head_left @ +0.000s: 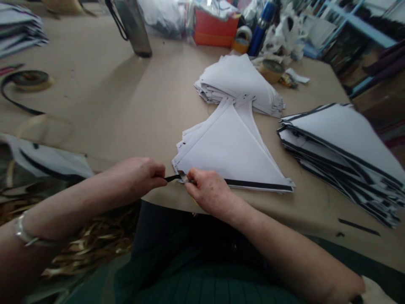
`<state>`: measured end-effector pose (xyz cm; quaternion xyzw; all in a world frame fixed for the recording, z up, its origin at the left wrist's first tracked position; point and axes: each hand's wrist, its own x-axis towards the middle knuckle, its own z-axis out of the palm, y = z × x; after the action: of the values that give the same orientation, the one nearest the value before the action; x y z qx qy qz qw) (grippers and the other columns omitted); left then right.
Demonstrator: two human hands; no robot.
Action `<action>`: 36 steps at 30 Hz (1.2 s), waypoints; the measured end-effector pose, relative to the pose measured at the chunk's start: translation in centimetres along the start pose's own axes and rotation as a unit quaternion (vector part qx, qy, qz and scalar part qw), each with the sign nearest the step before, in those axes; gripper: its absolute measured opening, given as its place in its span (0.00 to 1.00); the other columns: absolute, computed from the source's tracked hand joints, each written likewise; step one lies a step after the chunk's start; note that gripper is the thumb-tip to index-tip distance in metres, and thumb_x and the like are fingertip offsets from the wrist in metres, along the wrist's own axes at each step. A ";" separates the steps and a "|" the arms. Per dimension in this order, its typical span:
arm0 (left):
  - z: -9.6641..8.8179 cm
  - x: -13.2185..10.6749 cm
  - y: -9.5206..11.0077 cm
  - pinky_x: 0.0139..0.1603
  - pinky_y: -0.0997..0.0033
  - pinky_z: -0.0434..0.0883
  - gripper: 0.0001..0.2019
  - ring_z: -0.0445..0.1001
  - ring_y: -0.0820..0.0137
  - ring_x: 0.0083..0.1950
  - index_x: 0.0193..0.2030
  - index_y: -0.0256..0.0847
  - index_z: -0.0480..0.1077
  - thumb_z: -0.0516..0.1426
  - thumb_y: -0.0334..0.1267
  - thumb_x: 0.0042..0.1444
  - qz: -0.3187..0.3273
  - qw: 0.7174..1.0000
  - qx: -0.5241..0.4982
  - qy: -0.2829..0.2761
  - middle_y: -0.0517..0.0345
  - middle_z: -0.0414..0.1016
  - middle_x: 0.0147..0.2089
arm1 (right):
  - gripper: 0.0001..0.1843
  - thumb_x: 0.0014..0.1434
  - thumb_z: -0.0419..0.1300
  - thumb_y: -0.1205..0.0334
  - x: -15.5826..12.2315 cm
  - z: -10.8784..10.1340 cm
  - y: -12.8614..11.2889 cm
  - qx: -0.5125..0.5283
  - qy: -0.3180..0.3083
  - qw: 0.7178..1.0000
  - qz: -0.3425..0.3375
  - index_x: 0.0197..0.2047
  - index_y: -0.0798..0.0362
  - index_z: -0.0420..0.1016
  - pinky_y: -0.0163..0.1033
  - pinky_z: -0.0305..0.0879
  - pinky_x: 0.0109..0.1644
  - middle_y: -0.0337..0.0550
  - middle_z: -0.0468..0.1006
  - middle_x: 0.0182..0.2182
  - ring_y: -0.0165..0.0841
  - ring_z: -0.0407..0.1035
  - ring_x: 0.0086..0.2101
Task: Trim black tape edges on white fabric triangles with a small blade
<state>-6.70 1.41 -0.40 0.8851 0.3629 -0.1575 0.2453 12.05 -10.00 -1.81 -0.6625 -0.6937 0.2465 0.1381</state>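
My left hand [147, 175] pinches the free end of a black tape strip [172, 178] just off the left corner of a white triangular panel [228, 147]. The same strip runs along the panel's near edge. My right hand [209, 188] is closed around a small cutter [182, 176], its silver blade at that corner against the tape. Most of the cutter's handle is hidden in my fingers. Under the top panel lie more white panels, fanned out at the left.
Behind is another stack of white panels [240, 80]; black-edged panels [341, 147] are piled at right. A tape roll [31, 80] lies left, a bottle [134, 29] stands behind. Black tape scraps [359, 226] lie near the front edge. Peeled strips [91, 240] heap below the table.
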 end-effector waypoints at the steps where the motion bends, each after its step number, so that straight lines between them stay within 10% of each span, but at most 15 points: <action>1: 0.1 0.0 0.1 0.24 0.73 0.53 0.13 0.63 0.73 0.21 0.27 0.41 0.73 0.52 0.44 0.54 0.000 1.000 -0.005 0.004 0.60 0.68 0.19 | 0.09 0.61 0.51 0.59 0.0 -0.1 -0.1 -0.013 -0.008 1.000 0.001 0.37 0.52 0.71 0.36 0.58 0.34 0.43 0.78 0.30 0.33 0.70 0.32; 10: 0.5 -1.5 5.0 0.28 0.77 0.59 0.10 0.64 0.74 0.27 0.27 0.38 0.72 0.53 0.40 0.53 0.118 0.963 -0.240 0.007 0.62 0.68 0.24 | 0.08 0.57 0.52 0.64 0.6 -0.3 -1.0 -0.035 -0.038 0.999 0.013 0.36 0.53 0.72 0.37 0.59 0.33 0.44 0.77 0.29 0.34 0.69 0.30; 14: 1.3 -1.7 5.5 0.36 0.73 0.63 0.13 0.68 0.70 0.35 0.29 0.38 0.74 0.52 0.41 0.58 0.183 0.952 -0.185 0.160 0.57 0.71 0.32 | 0.06 0.54 0.54 0.63 -0.5 -1.5 0.3 0.146 0.032 0.989 0.025 0.27 0.53 0.67 0.34 0.57 0.32 0.37 0.71 0.24 0.29 0.64 0.28; 17: 2.5 -1.0 5.3 0.42 0.69 0.64 0.13 0.68 0.68 0.40 0.27 0.38 0.72 0.52 0.37 0.60 0.229 0.943 -0.102 0.218 0.54 0.72 0.38 | 0.07 0.53 0.55 0.60 -1.8 -2.8 1.7 0.365 0.106 0.923 0.064 0.28 0.53 0.64 0.33 0.61 0.34 0.36 0.71 0.24 0.27 0.65 0.28; 21: 4.0 -0.2 5.0 0.45 0.68 0.65 0.10 0.68 0.67 0.44 0.27 0.39 0.71 0.54 0.33 0.59 0.235 0.949 -0.050 0.203 0.55 0.73 0.41 | 0.05 0.53 0.55 0.63 -4.0 -3.7 4.7 0.609 0.088 0.766 0.187 0.31 0.53 0.62 0.38 0.69 0.38 0.41 0.78 0.30 0.30 0.72 0.29; 27: 3.3 -0.7 4.9 0.46 0.68 0.67 0.09 0.70 0.67 0.44 0.26 0.38 0.70 0.54 0.32 0.57 0.228 0.954 -0.090 0.172 0.54 0.74 0.43 | 0.06 0.54 0.56 0.67 -13.0 -5.5 13.1 0.632 0.202 0.687 0.296 0.33 0.51 0.60 0.42 0.72 0.42 0.47 0.80 0.34 0.35 0.77 0.35; 31: 1.9 -2.0 6.2 0.44 0.68 0.68 0.10 0.72 0.67 0.43 0.26 0.38 0.70 0.53 0.34 0.57 0.203 0.947 -0.158 0.193 0.52 0.74 0.44 | 0.06 0.56 0.57 0.63 -17.6 -7.8 16.8 0.533 0.277 0.728 0.330 0.34 0.50 0.60 0.40 0.72 0.32 0.40 0.78 0.27 0.34 0.75 0.27; 36: 0.1 -4.1 9.1 0.37 0.73 0.68 0.10 0.71 0.66 0.50 0.23 0.37 0.66 0.54 0.35 0.53 0.172 0.915 -0.315 0.185 0.51 0.70 0.54 | 0.11 0.56 0.59 0.53 -14.0 -9.0 14.2 0.382 0.257 0.871 0.172 0.35 0.50 0.64 0.32 0.61 0.25 0.31 0.68 0.19 0.27 0.63 0.19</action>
<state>-2.94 -6.57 4.27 0.8238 0.2751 0.1765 0.4632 30.03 -22.42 0.21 -0.7070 -0.3603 0.3336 0.5089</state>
